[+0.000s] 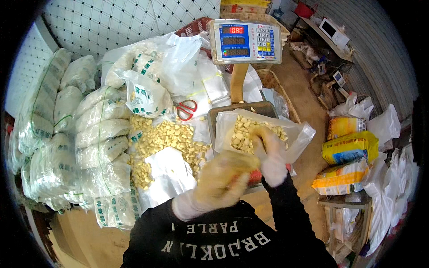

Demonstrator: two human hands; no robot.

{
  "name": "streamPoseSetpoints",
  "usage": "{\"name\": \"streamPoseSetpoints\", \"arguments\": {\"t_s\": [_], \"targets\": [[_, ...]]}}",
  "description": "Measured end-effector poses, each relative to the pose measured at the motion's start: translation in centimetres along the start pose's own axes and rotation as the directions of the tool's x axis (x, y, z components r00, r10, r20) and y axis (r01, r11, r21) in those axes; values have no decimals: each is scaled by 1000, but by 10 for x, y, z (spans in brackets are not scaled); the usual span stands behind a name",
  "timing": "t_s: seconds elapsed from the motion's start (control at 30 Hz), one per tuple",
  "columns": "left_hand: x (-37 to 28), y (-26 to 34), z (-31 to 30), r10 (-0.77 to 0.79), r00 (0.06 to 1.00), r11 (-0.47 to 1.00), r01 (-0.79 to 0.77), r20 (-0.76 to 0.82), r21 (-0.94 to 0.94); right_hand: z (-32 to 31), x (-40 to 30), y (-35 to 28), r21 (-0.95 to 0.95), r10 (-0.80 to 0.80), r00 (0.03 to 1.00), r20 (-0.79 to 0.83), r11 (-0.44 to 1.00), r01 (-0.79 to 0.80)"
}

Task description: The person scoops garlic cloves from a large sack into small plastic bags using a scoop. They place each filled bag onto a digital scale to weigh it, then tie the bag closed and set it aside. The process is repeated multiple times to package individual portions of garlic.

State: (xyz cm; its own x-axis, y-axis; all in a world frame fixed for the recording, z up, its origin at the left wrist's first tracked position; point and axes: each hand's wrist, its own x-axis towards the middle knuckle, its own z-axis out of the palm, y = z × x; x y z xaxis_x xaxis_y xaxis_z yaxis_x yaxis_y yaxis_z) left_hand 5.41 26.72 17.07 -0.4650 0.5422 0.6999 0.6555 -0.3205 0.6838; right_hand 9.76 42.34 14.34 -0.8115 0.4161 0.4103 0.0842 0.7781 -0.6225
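A clear plastic bag (pixel 223 132) lies on the platform of a weighing scale (pixel 214 115), with pale yellow kernels (pixel 242 129) inside. My right hand (pixel 268 150), in a stained white glove, is over the bag and kernels; what its fingers grip is hidden. Closer to my body, my gloved left hand (pixel 221 181) is motion-blurred, and I cannot tell whether it holds anything. Left of the scale, a loose pile of the same kernels (pixel 167 135) spreads around a white sheet (pixel 171 167). Red-handled scissors (pixel 186 110) rest above the pile.
Tied stacks of filled printed bags (pixel 100 134) line the left. The scale's lit display (pixel 246 42) rises on a post (pixel 238 83) behind the platform. Empty plastic bags (pixel 184 53) lie at the back. Yellow packages (pixel 350 147) stand at right, above a wooden stool (pixel 345 204).
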Motion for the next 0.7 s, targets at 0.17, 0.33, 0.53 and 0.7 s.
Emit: {"name": "streamPoseSetpoints", "arguments": {"t_s": [0.17, 0.33, 0.53, 0.7], "targets": [[0, -50, 47, -101, 988, 543, -46, 119, 838, 34, 21, 68, -358, 95, 984, 151, 933, -35], [-35, -108, 26, -636, 736, 113, -209, 232, 971, 1, 8, 134, -366, 151, 979, 137, 926, -91], [-24, -128, 54, -253, 962, -387, -197, 101, 901, 22, -12, 142, -421, 244, 963, 118, 890, -174], [28, -101, 29, -238, 966, 360, -11, 103, 933, 74, -18, 121, -110, 258, 961, 102, 963, -247]]}}
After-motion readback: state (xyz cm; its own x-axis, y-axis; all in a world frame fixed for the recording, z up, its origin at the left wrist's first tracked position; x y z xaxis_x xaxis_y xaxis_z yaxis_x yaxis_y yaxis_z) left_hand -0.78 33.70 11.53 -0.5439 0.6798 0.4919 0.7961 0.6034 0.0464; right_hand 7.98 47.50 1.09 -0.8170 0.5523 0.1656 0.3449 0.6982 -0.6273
